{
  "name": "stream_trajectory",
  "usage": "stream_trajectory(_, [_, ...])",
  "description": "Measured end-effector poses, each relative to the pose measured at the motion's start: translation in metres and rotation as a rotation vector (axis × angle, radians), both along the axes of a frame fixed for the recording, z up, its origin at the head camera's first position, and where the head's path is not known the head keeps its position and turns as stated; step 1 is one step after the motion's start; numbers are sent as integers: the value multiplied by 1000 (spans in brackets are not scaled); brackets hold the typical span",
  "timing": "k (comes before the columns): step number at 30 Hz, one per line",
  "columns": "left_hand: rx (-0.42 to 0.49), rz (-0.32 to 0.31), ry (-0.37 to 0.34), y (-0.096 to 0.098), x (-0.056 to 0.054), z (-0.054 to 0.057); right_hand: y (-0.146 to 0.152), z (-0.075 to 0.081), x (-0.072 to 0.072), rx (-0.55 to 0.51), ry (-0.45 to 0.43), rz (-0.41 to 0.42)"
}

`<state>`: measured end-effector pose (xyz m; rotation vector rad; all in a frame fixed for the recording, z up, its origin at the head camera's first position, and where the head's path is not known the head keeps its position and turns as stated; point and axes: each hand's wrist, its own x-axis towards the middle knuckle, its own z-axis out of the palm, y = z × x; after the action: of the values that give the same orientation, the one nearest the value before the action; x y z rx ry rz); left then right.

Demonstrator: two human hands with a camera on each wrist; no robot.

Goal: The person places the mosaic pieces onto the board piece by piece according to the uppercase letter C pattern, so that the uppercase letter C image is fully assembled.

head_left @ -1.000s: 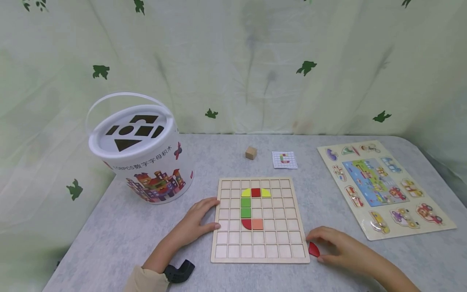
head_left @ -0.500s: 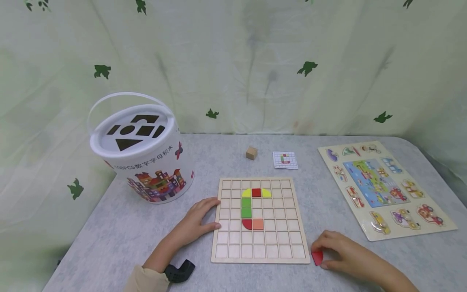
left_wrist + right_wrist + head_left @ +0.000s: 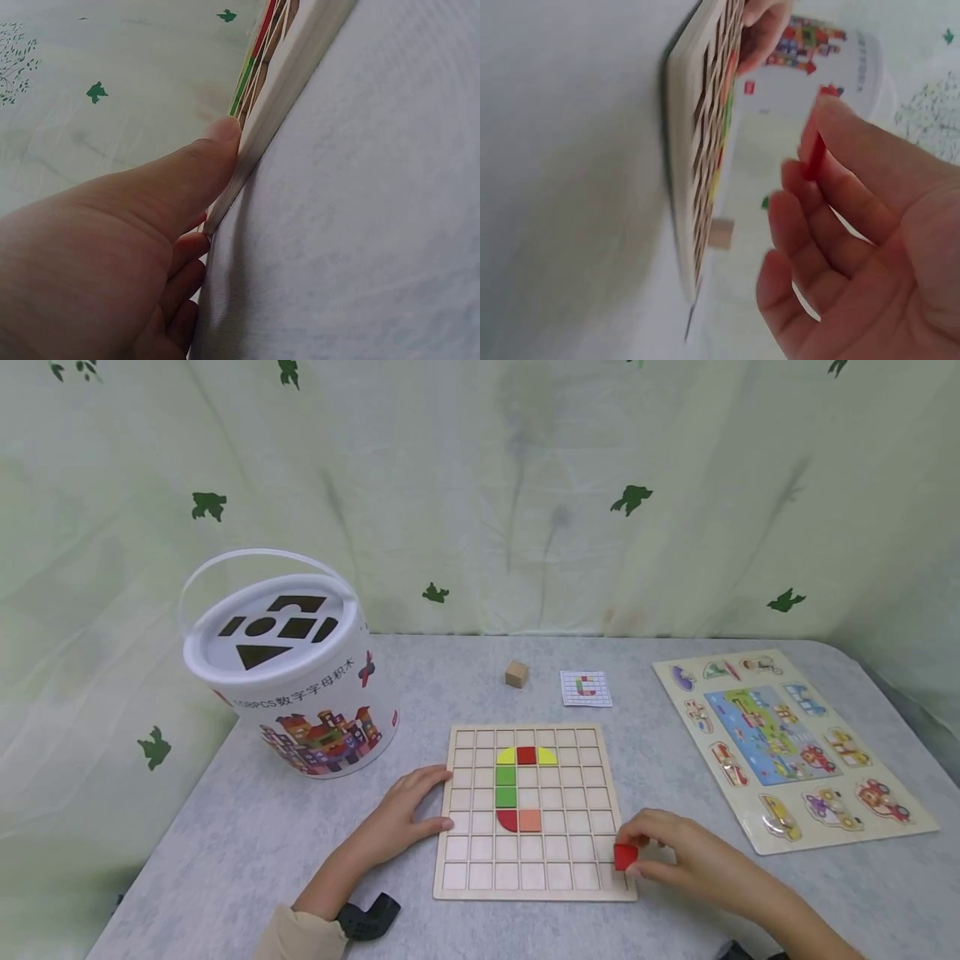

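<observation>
A wooden grid board (image 3: 468, 877) lies on the table with colored tiles set in its cells: yellow quarter-rounds, a red square, green squares (image 3: 506, 786), a red quarter-round (image 3: 507, 820) and an orange square (image 3: 530, 821). My left hand (image 3: 405, 810) rests at the board's left edge, thumb and fingertips touching its side; the left wrist view shows the thumb (image 3: 195, 169) against the rim. Over the board's lower right edge, my right hand (image 3: 693, 860) pinches a red tile (image 3: 626, 857) between thumb and fingers. In the right wrist view this red tile (image 3: 815, 154) appears edge-on, raised beside the board.
A small wooden cube (image 3: 516, 674) and a pattern card (image 3: 585, 689) lie beyond the board. To the left stands a white lidded bucket (image 3: 330, 693). A picture peg puzzle (image 3: 738, 802) lies at the right. A fabric curtain (image 3: 480, 485) hangs behind the table.
My right hand has picked the red tile up from beside the board and moved it left and away from me, over the board's edge. My left hand stays put.
</observation>
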<state>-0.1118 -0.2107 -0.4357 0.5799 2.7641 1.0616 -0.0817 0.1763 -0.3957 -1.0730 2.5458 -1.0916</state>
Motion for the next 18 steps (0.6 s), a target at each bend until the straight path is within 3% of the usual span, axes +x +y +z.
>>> stream_trajectory(6, [2, 0, -5, 0, -1, -1, -38, -1, -12, -15, 36, -79])
stream_trajectory(13, [2, -2, -12, 0, -1, -2, -65, -21, -26, 17, 5, -161])
stream_trajectory(18, [4, 0, -13, 0, -2, -1, -72, -33, -31, 51, 62, -162])
